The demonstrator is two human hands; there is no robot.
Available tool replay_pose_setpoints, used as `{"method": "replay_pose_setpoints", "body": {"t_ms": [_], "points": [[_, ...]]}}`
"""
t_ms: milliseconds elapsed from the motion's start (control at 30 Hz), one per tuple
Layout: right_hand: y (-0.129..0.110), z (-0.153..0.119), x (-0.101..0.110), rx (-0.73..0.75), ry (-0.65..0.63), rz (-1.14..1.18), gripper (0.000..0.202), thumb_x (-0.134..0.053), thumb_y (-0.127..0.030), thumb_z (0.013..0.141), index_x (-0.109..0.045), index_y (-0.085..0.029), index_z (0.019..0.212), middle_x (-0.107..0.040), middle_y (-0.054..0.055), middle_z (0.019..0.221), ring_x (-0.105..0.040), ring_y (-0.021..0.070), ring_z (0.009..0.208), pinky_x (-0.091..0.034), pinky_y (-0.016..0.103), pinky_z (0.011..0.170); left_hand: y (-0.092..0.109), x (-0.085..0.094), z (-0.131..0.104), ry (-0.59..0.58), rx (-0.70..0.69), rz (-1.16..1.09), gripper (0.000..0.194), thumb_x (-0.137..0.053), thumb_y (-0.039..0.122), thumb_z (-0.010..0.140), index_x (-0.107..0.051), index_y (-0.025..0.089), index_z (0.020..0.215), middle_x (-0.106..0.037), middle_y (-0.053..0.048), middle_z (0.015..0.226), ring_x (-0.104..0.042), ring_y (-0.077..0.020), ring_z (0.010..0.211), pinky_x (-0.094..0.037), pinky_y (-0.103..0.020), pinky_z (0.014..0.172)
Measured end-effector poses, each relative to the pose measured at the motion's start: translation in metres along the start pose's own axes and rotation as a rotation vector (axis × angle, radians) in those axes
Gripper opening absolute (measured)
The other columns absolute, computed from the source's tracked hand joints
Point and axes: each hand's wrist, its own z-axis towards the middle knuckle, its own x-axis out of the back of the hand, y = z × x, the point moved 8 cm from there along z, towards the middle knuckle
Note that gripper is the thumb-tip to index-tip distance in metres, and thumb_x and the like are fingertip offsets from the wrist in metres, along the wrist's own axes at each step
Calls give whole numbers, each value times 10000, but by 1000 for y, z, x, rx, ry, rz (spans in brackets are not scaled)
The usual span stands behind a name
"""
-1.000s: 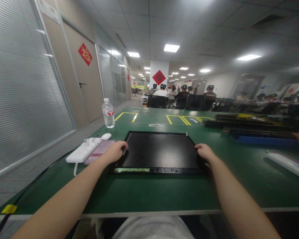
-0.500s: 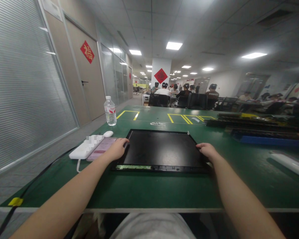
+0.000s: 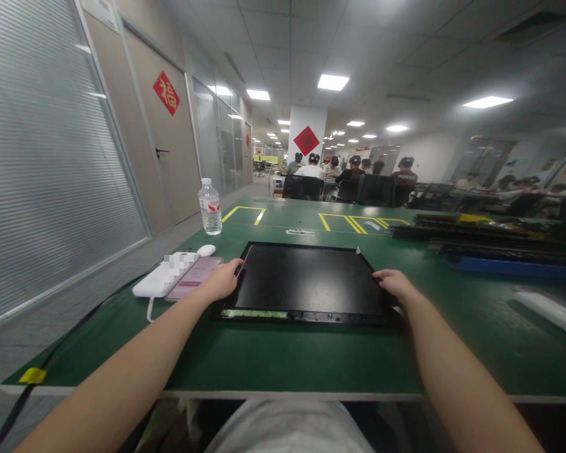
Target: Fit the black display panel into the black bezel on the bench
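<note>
A dark, flat display panel [image 3: 306,280] with a black frame lies face up on the green table [image 3: 292,362] in front of me. Along its near edge runs a green circuit strip [image 3: 255,314]. My left hand [image 3: 225,280] grips the panel's left side, thumb on top of the frame. On the opposite side my right hand [image 3: 395,286] grips the right edge the same way. The fingers under both edges are mostly hidden. Close to my left hand are a phone [image 3: 194,280] with a pinkish screen and a white power bank [image 3: 158,286] with a cable.
A water bottle [image 3: 210,211] and a white mouse-like object [image 3: 206,250] stand at the left. At the right are a stack of dark strips [image 3: 471,233], a blue bar [image 3: 509,267] and a long white object [image 3: 554,314]. Several people sit at tables beyond.
Both hands keep their hold on the panel's sides, and the panel stays in place. The whole view has shifted very slightly.
</note>
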Motion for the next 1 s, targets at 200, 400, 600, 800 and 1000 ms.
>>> {"method": "replay_pose_setpoints", "body": {"t_ms": [200,400,600,800,1000], "points": [[-7,-1,1,92,44,-92,433,-536,26,712,-799,-171,993,-777,93,1015,-718,212,901,-539,274,804,-2,-1,1,8,-3,-34,605,-452,35,834,-589,119,1418,-696,-197,1335,-664,-321,1224,-500,-404,1021],[-19,-5,-2,155,52,-266,454,-533,33,706,-802,-157,1018,-756,131,1162,-700,271,1095,-517,312,945,-8,3,0,33,17,-228,621,-483,30,768,-635,173,1353,-727,-140,1297,-677,-315,1187,-510,-425,1018],[-21,-7,1,138,58,-314,462,-517,12,738,-796,-148,1069,-746,136,1196,-687,279,1145,-521,318,962,-12,-2,0,-6,94,-807,683,-512,-39,637,-626,214,1261,-775,-73,1178,-738,-254,1049,-601,-335,849],[-18,-3,0,142,66,-320,452,-515,7,749,-788,-145,1076,-752,133,1174,-696,268,1126,-526,307,948,-8,4,-8,61,242,-1186,650,-578,-47,648,-635,228,1234,-770,-79,1192,-765,-209,727,-618,-297,585],[-15,-2,-1,139,64,-285,450,-520,-1,743,-780,-140,1084,-751,139,1173,-700,270,1100,-531,323,940,-11,4,-8,122,318,-1317,555,-576,-89,628,-649,185,1104,-785,-93,1133,-738,-182,611,-599,-280,497]]}}
